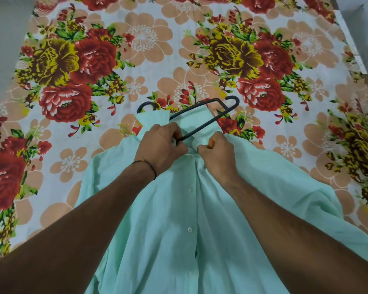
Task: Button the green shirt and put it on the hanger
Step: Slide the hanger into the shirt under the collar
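Two hands work at the neck of the shirt, close together with a narrow gap between them. The left hand (160,145) has its fingers curled round a dark bar of the one hanger (208,122). The right hand (216,153) pinches a fold of fabric at the top of the placket. One thin dark thread band (152,169) circles the left wrist.

The hanger sits partly inside the raised collar (153,119), with two curled ends showing beyond the cloth, one on each side.

The single green shirt (179,262) lies front up on the floral bedsheet (136,60). Its neck is near the sheet's middle and its body runs back to the near edge, between the forearms. Two white buttons show plainly on the closed placket, an upper button (189,189) and a lower button (190,229). A third, lower down, is too faint to be sure of.
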